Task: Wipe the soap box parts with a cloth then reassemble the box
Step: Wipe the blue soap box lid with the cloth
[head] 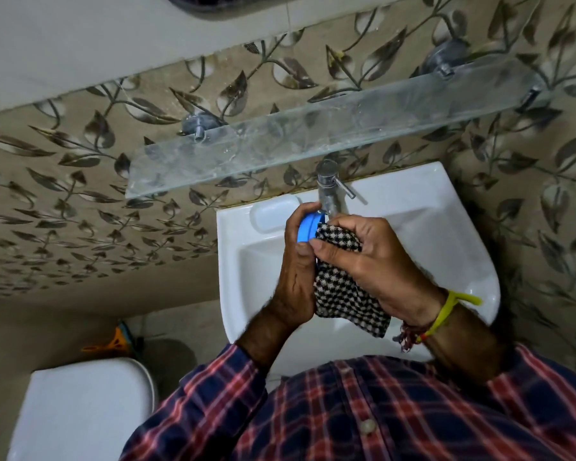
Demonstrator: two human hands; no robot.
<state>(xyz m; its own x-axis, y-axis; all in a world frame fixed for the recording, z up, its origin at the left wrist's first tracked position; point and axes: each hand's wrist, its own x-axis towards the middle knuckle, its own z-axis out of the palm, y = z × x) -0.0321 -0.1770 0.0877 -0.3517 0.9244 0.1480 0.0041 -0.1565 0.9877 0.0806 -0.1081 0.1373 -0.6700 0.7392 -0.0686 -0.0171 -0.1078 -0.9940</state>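
Observation:
A blue soap box part [306,229] is gripped on edge in my left hand [295,277], above the white sink [413,211]. My right hand [363,261] presses a black-and-white checked cloth [346,297] against the blue part's inner side; the cloth hangs down between both hands. Most of the blue part is hidden by fingers and cloth. No other soap box part is visible.
A steel tap [330,191] stands just behind my hands. A glass shelf [313,138] runs along the leaf-patterned wall above the sink. A white toilet tank lid [84,407] sits at the lower left, with an orange object [113,344] on the floor behind it.

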